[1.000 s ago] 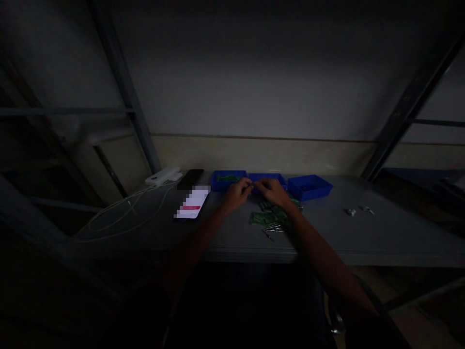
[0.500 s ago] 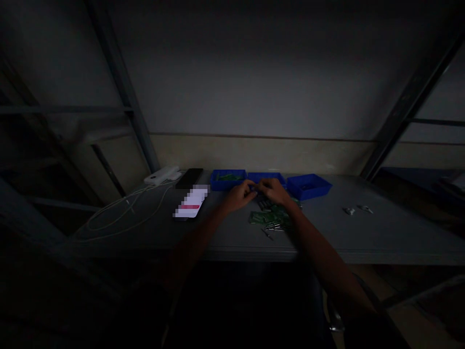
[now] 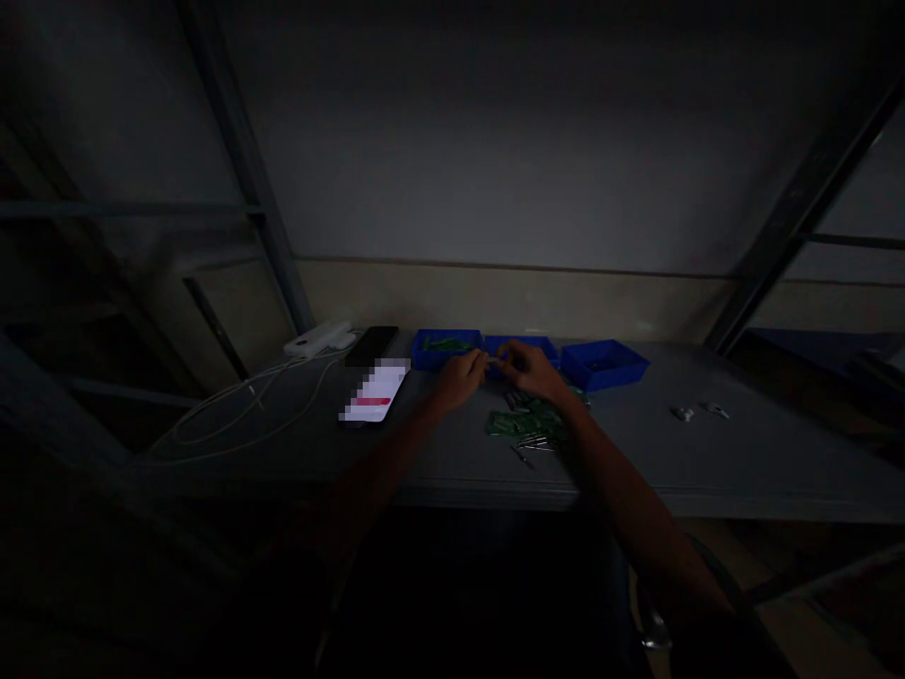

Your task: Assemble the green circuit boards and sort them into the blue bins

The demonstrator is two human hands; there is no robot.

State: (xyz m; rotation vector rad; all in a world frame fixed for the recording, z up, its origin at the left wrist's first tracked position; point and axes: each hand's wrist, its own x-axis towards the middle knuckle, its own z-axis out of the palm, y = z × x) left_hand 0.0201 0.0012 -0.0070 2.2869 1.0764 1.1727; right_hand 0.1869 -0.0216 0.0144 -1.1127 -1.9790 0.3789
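My left hand [image 3: 462,378] and my right hand [image 3: 529,370] meet in front of the blue trays, fingertips close together. Between them shows a small pale, thin piece [image 3: 493,359], too small and dim to name; my left fingers pinch it. The right thumb and fingers curl at its other end, and whether they grip it is hard to see. Below my hands lie green circuit-board-like pieces [image 3: 503,423] and several thin metal pins [image 3: 535,441]. Behind them are a left blue tray [image 3: 447,362] holding green pieces and a middle blue tray [image 3: 550,345], partly hidden by my right hand.
A right blue tray [image 3: 606,379] stands beyond my right hand. Small metallic parts [image 3: 682,413] lie further right. A lit phone [image 3: 374,394], a dark flat object [image 3: 371,345], a white power strip [image 3: 318,339] and looped cables [image 3: 212,439] occupy the left side.
My hands have drawn slightly apart, and the small pale piece now shows between the fingertips. My left fingers have closed more tightly. The loose pieces on the table look unmoved.
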